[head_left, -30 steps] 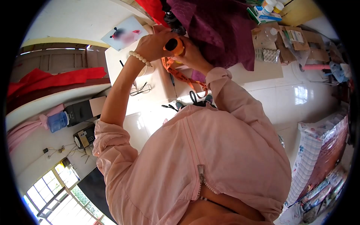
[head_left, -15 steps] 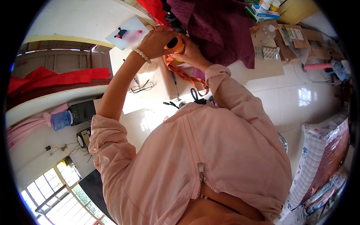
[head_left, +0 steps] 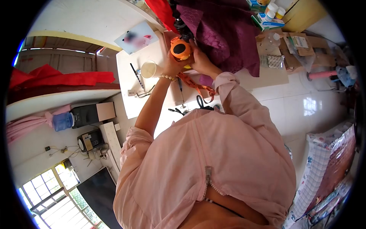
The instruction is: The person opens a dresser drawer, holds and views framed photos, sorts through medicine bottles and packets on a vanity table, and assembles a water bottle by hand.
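Note:
An orange rounded object with a black oval front [head_left: 180, 48] is held between my two hands above the table. My left hand [head_left: 174, 65], with a beaded bracelet at the wrist, wraps its left and lower side. Fingers of my right hand [head_left: 199, 61] close around its right side. A bit of yellow shows beneath it. From below hangs an orange printed strap [head_left: 199, 88]. What kind of object it is, I cannot make out. Just beyond it stands a black jointed stand [head_left: 183, 27], beside a purple patterned cloth [head_left: 225, 38].
Left of my hands on the table [head_left: 127, 103] are a cup [head_left: 149, 69], a pen [head_left: 136, 74], eyeglasses [head_left: 145, 92] and a picture sheet [head_left: 136, 37]. Medicine boxes [head_left: 268, 22], a clear bottle [head_left: 273, 39] and cardboard [head_left: 301, 45] lie at the right.
My left hand has moved from over the top of the orange object to its lower left side. The black oval now shows fully, and the cup is uncovered.

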The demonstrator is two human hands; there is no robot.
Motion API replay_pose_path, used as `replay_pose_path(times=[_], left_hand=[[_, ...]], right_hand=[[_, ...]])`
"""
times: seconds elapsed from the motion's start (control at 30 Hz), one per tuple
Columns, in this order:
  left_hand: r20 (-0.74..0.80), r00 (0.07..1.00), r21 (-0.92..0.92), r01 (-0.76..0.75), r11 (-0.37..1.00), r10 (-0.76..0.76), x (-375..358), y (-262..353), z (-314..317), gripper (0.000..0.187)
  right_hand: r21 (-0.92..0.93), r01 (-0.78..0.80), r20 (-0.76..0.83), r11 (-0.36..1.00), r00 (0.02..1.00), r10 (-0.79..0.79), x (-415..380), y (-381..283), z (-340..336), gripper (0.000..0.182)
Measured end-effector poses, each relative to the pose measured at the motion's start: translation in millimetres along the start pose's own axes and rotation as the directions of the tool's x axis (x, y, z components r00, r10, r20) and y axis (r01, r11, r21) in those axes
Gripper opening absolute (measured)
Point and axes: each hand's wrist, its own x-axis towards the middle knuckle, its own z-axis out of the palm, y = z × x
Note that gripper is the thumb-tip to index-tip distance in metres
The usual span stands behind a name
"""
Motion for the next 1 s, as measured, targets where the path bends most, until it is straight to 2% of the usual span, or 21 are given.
replay_pose_path(times=[0.03, 0.1, 0.13, 0.2, 0.27, 0.33, 0.4, 0.53, 0.57, 0.6, 0.67, 0.7, 0.73, 0.77, 0.8, 0.83, 0.87, 0.9, 0.93, 0.97, 1.0], left_hand=[[-0.001, 1.000, -0.006, -0.003, 1.000, 0.003, -0.7, 1.6, 2.9, 0.072], [-0.117, 0.989, 0.108, -0.081, 0.991, 0.094, -4.7, 3.2, 6.7, 0.066], [-0.117, 0.989, 0.104, -0.080, 0.991, 0.092, -5.7, -1.5, 7.8, 0.066], [-0.218, 0.968, 0.251, -0.070, 0.965, 0.127, -5.6, -0.3, 8.7, 0.063], [-0.222, 0.966, 0.257, -0.073, 0.964, 0.132, -15.0, 11.8, 7.5, 0.061], [-0.219, 0.967, 0.262, -0.074, 0.962, 0.134, -20.6, 32.7, 6.0, 0.060], [-0.201, 0.963, 0.422, -0.082, 0.903, 0.181, -25.4, 46.4, 0.4, 0.058], [-0.266, 0.931, 0.351, -0.149, 0.924, 0.251, -29.0, 72.7, -6.7, 0.058], [-0.237, 0.922, 0.294, -0.232, 0.927, 0.306, -31.6, 81.0, -10.6, 0.055], [-0.242, 0.920, 0.297, -0.231, 0.926, 0.307, -36.9, 99.6, -13.0, 0.055], [-0.178, 0.956, 0.008, -0.235, 0.972, 0.233, -48.4, 134.3, -17.6, 0.052], [-0.129, 0.976, 0.070, -0.166, 0.984, 0.174, -52.9, 141.6, -24.9, 0.051], [-0.122, 0.975, -0.016, -0.189, 0.982, 0.186, -57.2, 158.2, -24.5, 0.052], [-0.090, 0.976, 0.005, -0.200, 0.980, 0.199, -60.6, 168.2, -25.7, 0.053], [-0.053, 0.975, 0.025, -0.213, 0.977, 0.214, -62.9, 176.1, -26.6, 0.053], [-0.046, 0.974, 0.022, -0.220, 0.975, 0.221, -64.0, 183.9, -25.3, 0.053], [-0.006, 0.970, 0.022, -0.245, 0.969, 0.245, -65.4, 190.3, -23.5, 0.053], [0.031, 0.964, 0.021, -0.265, 0.964, 0.265, -67.8, 193.3, -22.0, 0.054], [0.034, 0.964, 0.021, -0.264, 0.964, 0.264, -70.8, 194.0, -21.3, 0.054], [0.066, 0.978, -0.017, -0.198, 0.980, 0.199, -73.3, 194.9, -21.9, 0.061], [0.100, 0.986, -0.050, -0.131, 0.990, 0.136, -74.8, 196.3, -23.4, 0.068]], right_hand=[[-0.034, -0.069, 0.101, 0.997, 0.992, 0.072, 0.5, 0.4, -3.0, 0.079], [-0.064, -0.021, 0.103, 0.998, 0.994, 0.028, 0.5, -0.2, -5.7, 0.078], [-0.090, 0.026, 0.109, 0.996, 0.994, -0.016, -1.2, -1.0, -6.7, 0.077], [-0.060, 0.034, 0.105, 0.998, 0.994, -0.027, -3.4, -5.0, -5.7, 0.077], [-0.030, 0.049, 0.098, 0.998, 0.994, -0.046, -3.5, -10.2, -6.2, 0.077], [-0.088, 0.149, 0.104, 0.985, 0.985, -0.140, -7.2, -19.0, -8.7, 0.076], [-0.044, 0.096, 0.110, 0.994, 0.990, -0.091, -9.3, -30.6, -10.2, 0.076], [0.064, 0.128, 0.056, 0.990, 0.990, -0.132, -9.5, -52.0, -20.2, 0.073], [0.098, 0.127, 0.043, 0.987, 0.990, -0.132, -12.3, -54.9, -23.2, 0.071], [0.100, 0.131, 0.048, 0.986, 0.990, -0.136, -16.6, -55.7, -26.6, 0.071], [0.292, 0.210, -0.226, 0.933, 0.963, -0.146, -23.3, -54.1, -37.2, 0.066], [0.456, 0.091, -0.255, 0.885, 0.966, 0.032, -25.1, -41.8, -35.9, 0.059], [0.455, 0.093, -0.254, 0.886, 0.967, 0.029, -28.5, -40.2, -34.6, 0.059], [0.868, -0.101, 0.031, 0.486, 0.988, 0.151, -34.4, -39.0, -33.9, 0.058], [0.944, -0.323, 0.328, -0.071, 0.940, 0.094, -40.9, -39.4, -33.5, 0.057], [0.899, -0.384, 0.416, -0.210, 0.898, 0.140, -46.1, -40.8, -27.7, 0.056], [0.903, -0.378, 0.410, -0.206, 0.901, 0.142, -49.3, -41.0, -26.2, 0.056], [0.883, -0.347, 0.342, -0.315, 0.937, -0.073, -51.5, -46.6, -25.9, 0.063], [0.841, -0.336, 0.235, -0.423, 0.933, -0.274, -54.7, -52.1, -26.2, 0.070], [0.841, -0.333, 0.231, -0.426, 0.933, -0.274, -57.4, -58.2, -29.3, 0.070], [0.920, -0.305, 0.271, -0.247, 0.949, -0.163, -59.2, -65.1, -34.5, 0.062]])
